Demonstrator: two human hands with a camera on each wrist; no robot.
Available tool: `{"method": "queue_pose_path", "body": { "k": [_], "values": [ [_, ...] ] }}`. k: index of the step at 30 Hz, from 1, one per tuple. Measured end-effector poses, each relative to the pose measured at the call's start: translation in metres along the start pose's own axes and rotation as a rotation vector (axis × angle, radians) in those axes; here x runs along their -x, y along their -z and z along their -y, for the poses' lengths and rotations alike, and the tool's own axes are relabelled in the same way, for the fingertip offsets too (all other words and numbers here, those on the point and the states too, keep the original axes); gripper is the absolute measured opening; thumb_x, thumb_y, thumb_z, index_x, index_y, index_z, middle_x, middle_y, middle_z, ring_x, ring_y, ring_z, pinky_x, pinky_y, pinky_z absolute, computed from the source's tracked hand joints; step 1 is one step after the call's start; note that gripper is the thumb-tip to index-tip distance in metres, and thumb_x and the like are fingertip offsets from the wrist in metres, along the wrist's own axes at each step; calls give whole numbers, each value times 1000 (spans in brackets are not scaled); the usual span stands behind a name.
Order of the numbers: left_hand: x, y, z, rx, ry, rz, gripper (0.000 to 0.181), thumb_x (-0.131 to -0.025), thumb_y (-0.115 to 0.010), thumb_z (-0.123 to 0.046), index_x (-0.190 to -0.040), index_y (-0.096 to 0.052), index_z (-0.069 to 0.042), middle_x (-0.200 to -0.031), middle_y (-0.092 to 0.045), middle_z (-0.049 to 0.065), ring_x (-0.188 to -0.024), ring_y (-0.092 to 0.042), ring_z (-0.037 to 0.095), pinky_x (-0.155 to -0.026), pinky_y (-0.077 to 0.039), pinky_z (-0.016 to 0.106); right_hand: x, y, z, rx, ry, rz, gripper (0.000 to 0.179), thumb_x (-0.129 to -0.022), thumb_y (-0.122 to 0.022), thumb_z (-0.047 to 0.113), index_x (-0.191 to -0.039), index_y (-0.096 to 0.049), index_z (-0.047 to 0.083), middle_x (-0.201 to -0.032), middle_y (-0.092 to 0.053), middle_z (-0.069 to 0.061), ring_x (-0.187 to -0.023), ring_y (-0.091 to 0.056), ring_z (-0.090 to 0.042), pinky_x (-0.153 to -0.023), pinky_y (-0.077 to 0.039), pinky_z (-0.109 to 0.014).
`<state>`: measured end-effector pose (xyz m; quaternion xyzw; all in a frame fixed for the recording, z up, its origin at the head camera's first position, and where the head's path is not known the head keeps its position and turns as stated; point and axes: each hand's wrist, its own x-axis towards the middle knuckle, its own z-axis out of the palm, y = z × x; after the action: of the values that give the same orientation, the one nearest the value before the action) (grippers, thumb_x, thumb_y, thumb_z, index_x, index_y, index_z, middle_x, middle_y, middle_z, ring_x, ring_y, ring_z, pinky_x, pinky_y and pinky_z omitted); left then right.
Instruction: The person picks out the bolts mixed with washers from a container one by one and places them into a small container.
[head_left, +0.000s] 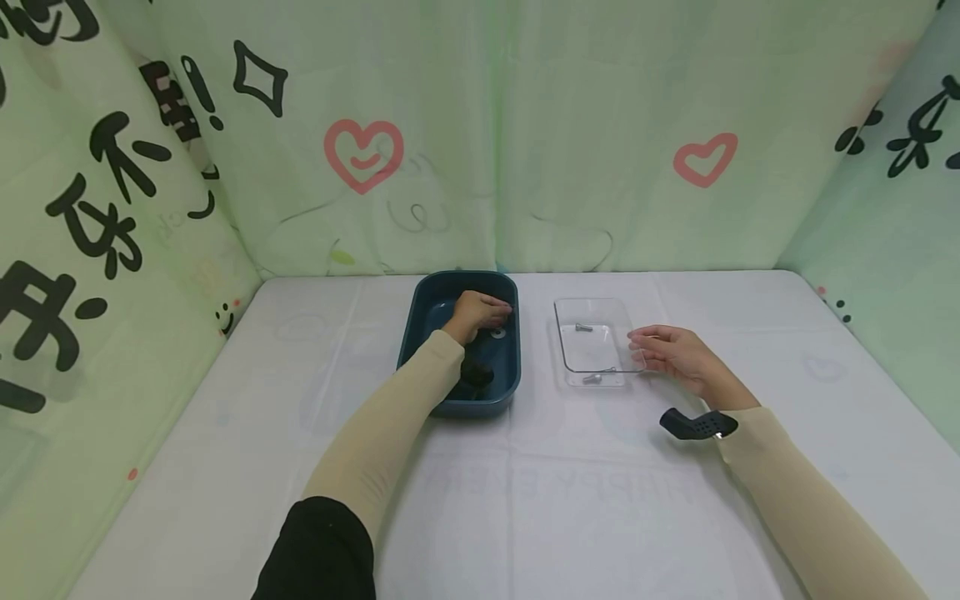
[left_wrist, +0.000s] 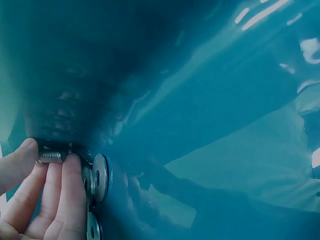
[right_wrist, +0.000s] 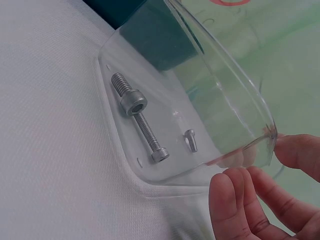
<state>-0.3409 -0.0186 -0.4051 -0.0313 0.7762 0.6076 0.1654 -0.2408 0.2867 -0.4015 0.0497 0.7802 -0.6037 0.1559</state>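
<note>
1. Pinching is being done by the left hand [head_left: 474, 315], its thumb and fingertips closed on a threaded screw [left_wrist: 51, 157] inside the blue bin [head_left: 476, 407], toward the far right.
2. It is judged light, rigid and slippery, best taken across its middle.
3. Just beside those fingers, washers [left_wrist: 103, 172] are seen; being flat and thin, they would be best lifted by their edges.
4. Farther right, in the clear box [head_left: 592, 340], a thick bolt [right_wrist: 131, 100] and a long bolt [right_wrist: 149, 137] are placed near, a small bolt [right_wrist: 191, 141] far; the thick one is likely heaviest.
5. The clear box's right side is gripped by the right hand [head_left: 678, 354], thumb opposed to half-curled fingers; light, stiff, perhaps brittle plastic is suggested, so the rim should be held gently.
6. Both containers are borne by a counter [head_left: 570, 500] under white cloth, enclosed left, far and right by pale green curtains [head_left: 442, 125].
</note>
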Motion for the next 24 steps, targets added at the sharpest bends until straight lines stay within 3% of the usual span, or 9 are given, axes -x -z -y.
{"method": "queue_pose_path", "body": {
  "k": [24],
  "values": [
    [12, 8, -14, 16, 8, 30, 28, -89, -63, -12, -114, -65, 1, -119, -64, 18, -111, -63, 28, -97, -50, 35, 1, -1, 0, 15, 6, -1, 45, -96, -54, 27, -128, -43, -3, -88, -61, 20, -82, -59, 1, -77, -53, -13]
  ]
}}
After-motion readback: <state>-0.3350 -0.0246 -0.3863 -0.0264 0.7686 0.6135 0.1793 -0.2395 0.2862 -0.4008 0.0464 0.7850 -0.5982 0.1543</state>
